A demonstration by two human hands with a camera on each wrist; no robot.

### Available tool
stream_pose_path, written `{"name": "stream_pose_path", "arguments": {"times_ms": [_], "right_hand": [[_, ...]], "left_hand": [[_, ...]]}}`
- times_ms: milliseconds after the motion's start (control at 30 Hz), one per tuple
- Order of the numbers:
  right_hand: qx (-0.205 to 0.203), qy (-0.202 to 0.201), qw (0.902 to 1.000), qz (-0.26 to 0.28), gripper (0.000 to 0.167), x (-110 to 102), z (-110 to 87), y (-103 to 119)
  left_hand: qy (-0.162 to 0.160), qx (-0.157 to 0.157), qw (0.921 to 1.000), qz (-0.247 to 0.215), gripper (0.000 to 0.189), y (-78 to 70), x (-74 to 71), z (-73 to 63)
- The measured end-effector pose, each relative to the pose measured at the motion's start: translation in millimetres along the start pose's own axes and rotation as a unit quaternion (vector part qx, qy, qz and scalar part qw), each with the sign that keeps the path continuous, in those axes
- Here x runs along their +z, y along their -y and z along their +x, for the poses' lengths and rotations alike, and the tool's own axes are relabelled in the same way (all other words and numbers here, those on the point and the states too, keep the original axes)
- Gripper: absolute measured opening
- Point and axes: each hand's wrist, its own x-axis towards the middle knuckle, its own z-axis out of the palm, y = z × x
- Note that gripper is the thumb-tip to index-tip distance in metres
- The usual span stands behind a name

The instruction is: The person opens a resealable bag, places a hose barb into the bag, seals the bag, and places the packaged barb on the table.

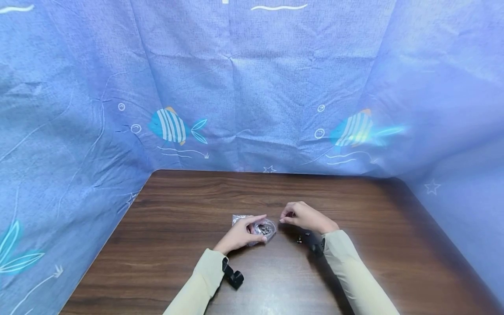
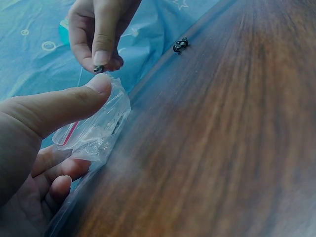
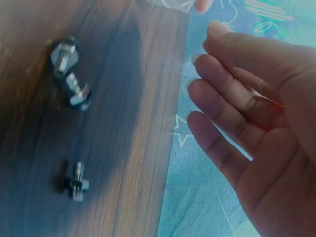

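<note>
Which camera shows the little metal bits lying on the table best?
The right wrist view: the loose metal bits look biggest there, and you can count three, though a bit blurry. The head view shows them as tiny specks; the left wrist view, as a small dark clump.

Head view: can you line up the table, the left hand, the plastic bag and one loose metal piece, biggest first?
Table
Left hand
Plastic bag, partly hidden
Loose metal piece
</note>
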Motion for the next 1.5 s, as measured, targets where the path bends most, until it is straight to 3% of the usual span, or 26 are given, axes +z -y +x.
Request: {"name": "stream_pose_path", "arguments": {"times_ms": [1033, 1300, 1500], "right_hand": [[-0.041, 0.017, 0.999, 0.005, 0.007, 14, 25.6, 27], [-0.037, 0.022, 0.9991, 0.006, 0.011, 12, 24.1, 29], [-0.03, 0.026, 0.9992, 0.005, 0.011, 8, 19.7, 25]], "left_hand": [[-0.006, 0.01, 0.9999, -0.005, 0.064, 2.2, -0.5, 2.7], [-0.014, 0.059, 0.9982, 0.004, 0.063, 6.4, 0.2, 2.4], [-0.002, 0.015, 0.9999, 0.0, 0.064, 2.0, -0.8, 2.1]]}}
